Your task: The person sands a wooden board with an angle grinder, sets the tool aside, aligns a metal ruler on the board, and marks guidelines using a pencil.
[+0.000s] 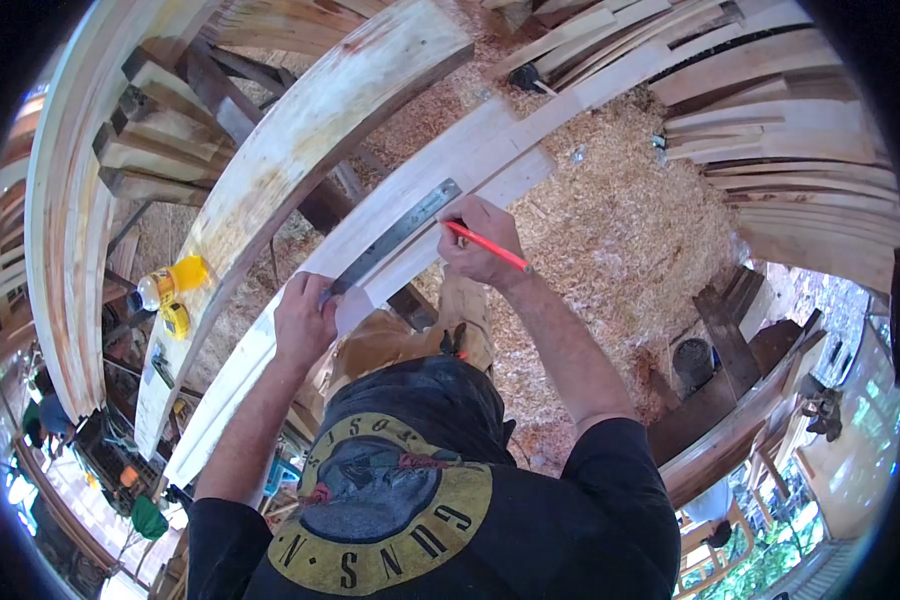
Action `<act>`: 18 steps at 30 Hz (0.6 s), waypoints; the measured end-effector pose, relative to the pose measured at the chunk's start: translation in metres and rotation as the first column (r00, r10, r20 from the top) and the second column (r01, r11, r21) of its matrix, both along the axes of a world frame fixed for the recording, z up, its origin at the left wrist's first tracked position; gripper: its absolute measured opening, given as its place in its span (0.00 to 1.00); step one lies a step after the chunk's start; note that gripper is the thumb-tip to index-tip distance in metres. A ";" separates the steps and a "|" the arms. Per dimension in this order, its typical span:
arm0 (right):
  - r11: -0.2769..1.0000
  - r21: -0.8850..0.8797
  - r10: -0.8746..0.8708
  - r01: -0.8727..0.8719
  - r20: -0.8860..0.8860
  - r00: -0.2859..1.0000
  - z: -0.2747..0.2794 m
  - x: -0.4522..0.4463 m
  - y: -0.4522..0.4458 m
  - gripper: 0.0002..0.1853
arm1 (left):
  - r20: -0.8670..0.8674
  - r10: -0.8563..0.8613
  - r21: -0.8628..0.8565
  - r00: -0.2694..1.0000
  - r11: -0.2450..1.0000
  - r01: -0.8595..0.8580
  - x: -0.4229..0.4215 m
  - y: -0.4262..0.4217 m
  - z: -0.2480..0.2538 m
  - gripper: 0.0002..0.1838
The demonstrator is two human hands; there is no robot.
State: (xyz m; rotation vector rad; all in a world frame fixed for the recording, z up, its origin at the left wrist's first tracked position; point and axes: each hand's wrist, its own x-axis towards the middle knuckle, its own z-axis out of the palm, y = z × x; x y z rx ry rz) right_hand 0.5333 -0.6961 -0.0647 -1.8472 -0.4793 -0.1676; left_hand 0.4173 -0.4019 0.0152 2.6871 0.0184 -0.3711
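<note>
A metal straightedge lies along a long pale board in front of me. My left hand is at the straightedge's near end, its fingers bent down onto the metal and the board. What it pinches, if anything, is hidden. Closed around a red pencil, my right hand rests by the straightedge's far end. The pencil's tip side is toward the board, and its other end points to the lower right. A thin strip of wood runs beside the straightedge on its right.
A thick curved timber spans the left, bearing a yellow bottle and a yellow tape measure. Wood shavings cover the floor. Stacked boards stand at the upper right. A dark bucket sits lower right.
</note>
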 end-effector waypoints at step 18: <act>0.998 -0.060 0.005 -0.004 0.018 1.000 -0.003 0.000 0.000 0.12 | -0.024 -0.006 0.028 1.000 1.000 0.007 0.002 -0.002 0.002 0.14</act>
